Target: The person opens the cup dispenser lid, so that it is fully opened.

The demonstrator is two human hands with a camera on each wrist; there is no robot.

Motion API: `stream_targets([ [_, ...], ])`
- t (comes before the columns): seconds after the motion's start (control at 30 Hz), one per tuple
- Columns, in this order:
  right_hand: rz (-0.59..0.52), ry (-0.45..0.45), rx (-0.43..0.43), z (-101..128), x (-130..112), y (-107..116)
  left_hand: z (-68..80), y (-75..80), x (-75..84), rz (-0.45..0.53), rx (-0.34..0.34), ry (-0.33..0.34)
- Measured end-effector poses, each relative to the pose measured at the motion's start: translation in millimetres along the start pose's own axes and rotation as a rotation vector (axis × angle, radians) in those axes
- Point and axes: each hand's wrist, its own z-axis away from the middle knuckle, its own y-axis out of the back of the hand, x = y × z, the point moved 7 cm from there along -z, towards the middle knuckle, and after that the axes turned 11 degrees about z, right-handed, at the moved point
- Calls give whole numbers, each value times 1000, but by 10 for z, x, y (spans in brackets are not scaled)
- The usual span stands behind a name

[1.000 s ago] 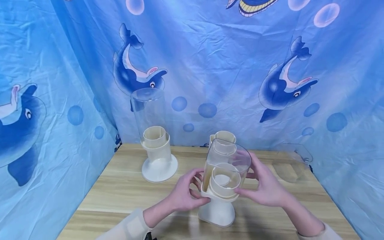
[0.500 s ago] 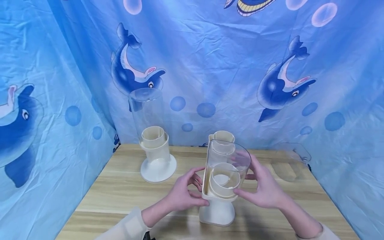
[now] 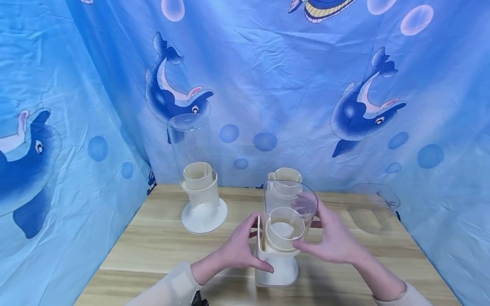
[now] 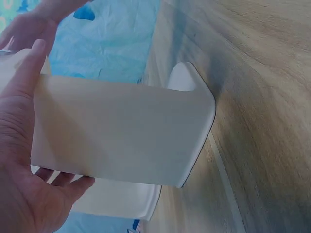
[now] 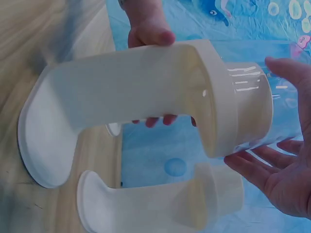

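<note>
A white plastic stand with a wide foot and a round collar stands upright on the table. My left hand grips its column, thumb on the near side; in the right wrist view the fingertips curl out under the column. A clear plastic container with one flat side stands around the collar. Its flat side sits slightly inside the stand's rim. My right hand holds the container from the right, thumb low at the front and fingers behind its wall.
On the left another stand carries a clear container. A third stand's collar shows behind the held one. Another clear container is at the back right of the wooden table. A dolphin-print cloth hangs behind.
My left hand has slid down the stand, its thumb now lower on the column. The stand has turned slightly, and the clear container has shifted a little left with my right hand.
</note>
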Motion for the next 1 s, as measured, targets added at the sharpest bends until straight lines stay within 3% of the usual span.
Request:
stream_targets([
  [0.13, 39, 3, 0, -114, -46, 163, -34, 10, 29, -15, 22, -28],
  [0.23, 82, 50, -9, -315, -150, 321, -66, 45, 68, 26, 24, -78],
  [0.43, 184, 146, -212, -688, -440, 336, -106, 58, 108, 80, -7, -147],
  [0.53, 236, 167, -291, -788, -559, 259, -110, 68, 83, 102, -20, -129],
  [0.63, 281, 161, -313, -838, -625, 225, -107, 76, 46, 129, -33, -95],
  [0.83, 314, 142, -294, -786, -690, 237, -85, 65, 27, 181, -44, -41],
  [1.0, 341, 162, -252, -740, -714, 248, -84, 83, 25, 194, -35, -45],
])
